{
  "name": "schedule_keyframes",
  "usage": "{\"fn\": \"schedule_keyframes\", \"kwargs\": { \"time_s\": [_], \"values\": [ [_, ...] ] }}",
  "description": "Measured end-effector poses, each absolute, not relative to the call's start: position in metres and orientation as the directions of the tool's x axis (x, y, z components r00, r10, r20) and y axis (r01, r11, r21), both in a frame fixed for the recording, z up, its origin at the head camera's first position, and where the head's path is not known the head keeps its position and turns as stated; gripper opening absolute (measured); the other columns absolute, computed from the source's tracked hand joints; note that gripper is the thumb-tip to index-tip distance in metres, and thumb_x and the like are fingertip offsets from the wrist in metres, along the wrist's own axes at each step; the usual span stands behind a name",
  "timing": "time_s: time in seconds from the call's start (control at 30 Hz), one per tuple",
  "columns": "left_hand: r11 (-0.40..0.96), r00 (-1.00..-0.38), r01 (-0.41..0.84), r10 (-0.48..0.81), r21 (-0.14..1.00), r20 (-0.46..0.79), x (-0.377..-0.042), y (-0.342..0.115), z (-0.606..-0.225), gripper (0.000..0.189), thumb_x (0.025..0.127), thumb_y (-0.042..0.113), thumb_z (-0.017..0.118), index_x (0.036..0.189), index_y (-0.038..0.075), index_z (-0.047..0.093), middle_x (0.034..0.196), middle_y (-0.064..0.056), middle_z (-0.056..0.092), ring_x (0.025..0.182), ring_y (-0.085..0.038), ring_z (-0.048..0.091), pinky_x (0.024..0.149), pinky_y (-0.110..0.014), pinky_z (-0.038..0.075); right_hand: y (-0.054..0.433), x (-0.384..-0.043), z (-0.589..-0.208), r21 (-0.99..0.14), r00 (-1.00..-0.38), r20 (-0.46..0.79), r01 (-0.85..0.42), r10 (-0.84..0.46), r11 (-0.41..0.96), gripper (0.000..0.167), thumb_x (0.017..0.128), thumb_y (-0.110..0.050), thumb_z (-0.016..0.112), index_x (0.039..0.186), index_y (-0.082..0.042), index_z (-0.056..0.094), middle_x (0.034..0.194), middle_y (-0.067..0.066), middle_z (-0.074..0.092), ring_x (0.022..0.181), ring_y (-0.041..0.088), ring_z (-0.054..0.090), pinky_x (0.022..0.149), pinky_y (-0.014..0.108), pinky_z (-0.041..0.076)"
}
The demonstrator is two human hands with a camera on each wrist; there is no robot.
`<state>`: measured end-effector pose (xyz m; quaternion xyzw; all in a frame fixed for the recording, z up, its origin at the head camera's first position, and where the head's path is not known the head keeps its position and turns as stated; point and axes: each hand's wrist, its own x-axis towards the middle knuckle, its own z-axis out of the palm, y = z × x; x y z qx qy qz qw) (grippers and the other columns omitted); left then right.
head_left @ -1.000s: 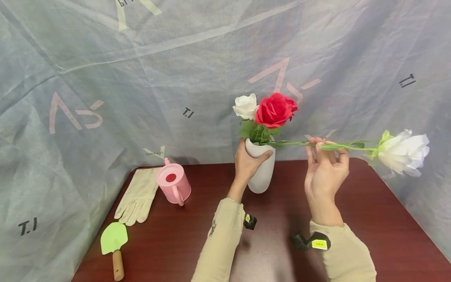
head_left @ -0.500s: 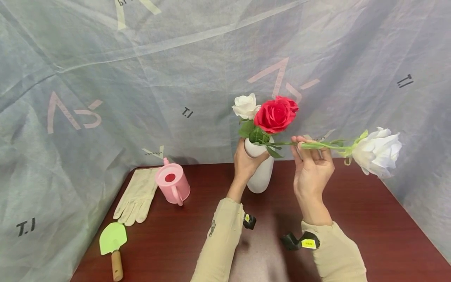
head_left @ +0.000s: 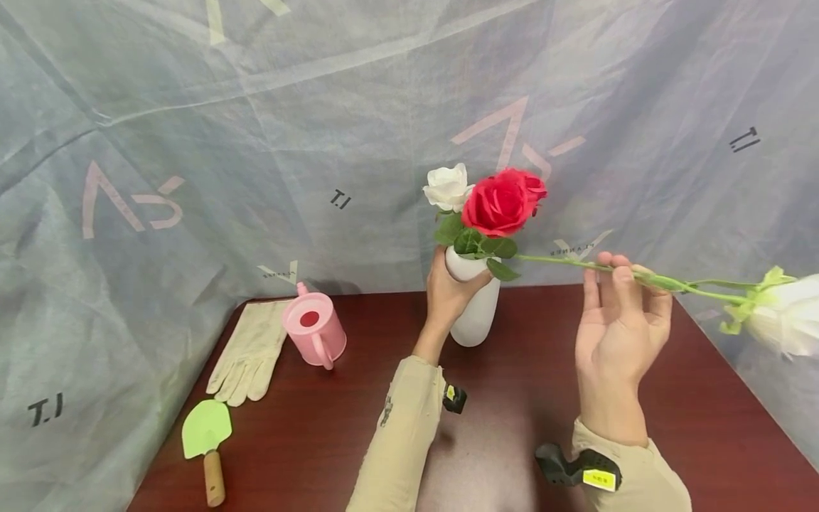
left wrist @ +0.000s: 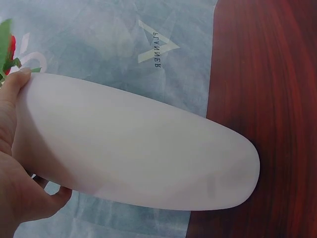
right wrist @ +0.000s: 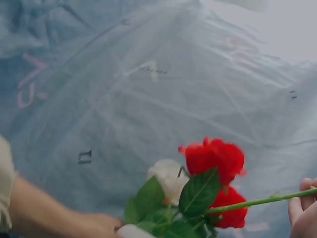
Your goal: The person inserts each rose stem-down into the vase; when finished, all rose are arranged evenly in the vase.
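Observation:
In the head view my left hand [head_left: 448, 293] grips the white vase [head_left: 476, 313] around its upper part, thumb across the front. Red roses [head_left: 499, 205] and a white rose [head_left: 446, 188] stand in the vase with green leaves. To the right, my right hand [head_left: 617, 341] pinches the green stem of another white rose [head_left: 783, 313], held nearly level. Its bloom is cut off by the right edge, and the stem's far end points at the vase, beside the leaves. The left wrist view shows the vase [left wrist: 143, 148] tilted across, its base by the table.
A pink watering can [head_left: 316, 331] stands left of the vase. Farther left lie white gloves [head_left: 249, 352] and a small green trowel [head_left: 207, 430] with a wooden handle. Grey fabric [head_left: 288, 142] hangs behind the dark red table [head_left: 320, 441].
My right hand with the white rose first shifts left toward the vase, then back right, farther than before. The left hand stays on the vase; the red roses tilt slightly.

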<state>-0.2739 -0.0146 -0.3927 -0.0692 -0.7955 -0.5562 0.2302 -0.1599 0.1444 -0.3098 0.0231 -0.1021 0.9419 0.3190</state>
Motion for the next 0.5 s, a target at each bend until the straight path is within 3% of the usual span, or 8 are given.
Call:
{"fn": "schedule_keyframes", "kwargs": {
  "time_s": [0.2, 0.5],
  "values": [
    [0.362, -0.888, 0.365, -0.141, 0.858, 0.438, -0.273, -0.015, -0.392, 0.081, 0.064, 0.037, 0.083, 0.133, 0.023, 0.042, 0.119, 0.010, 0.054, 0.102, -0.008, 0.052, 0.083, -0.030, 0.044, 0.152, -0.163, -0.302, -0.079, -0.804, 0.041, -0.594, 0.593, -0.801, 0.019, 0.080, 0.017, 0.061, 0.090, 0.003, 0.051, 0.089, 0.019, 0.061, 0.089, 0.033, 0.061, 0.098, 0.043, 0.037],
    [0.366, -0.893, 0.351, -0.148, 0.862, 0.426, -0.274, -0.015, -0.392, 0.084, 0.064, 0.040, 0.083, 0.134, 0.023, 0.042, 0.120, 0.009, 0.054, 0.103, -0.008, 0.052, 0.083, -0.031, 0.044, 0.167, -0.186, -0.301, -0.097, -0.795, 0.009, -0.604, 0.606, -0.791, 0.026, 0.080, 0.017, 0.060, 0.096, 0.000, 0.049, 0.093, 0.016, 0.058, 0.096, 0.031, 0.060, 0.098, 0.040, 0.038]
  ]
}}
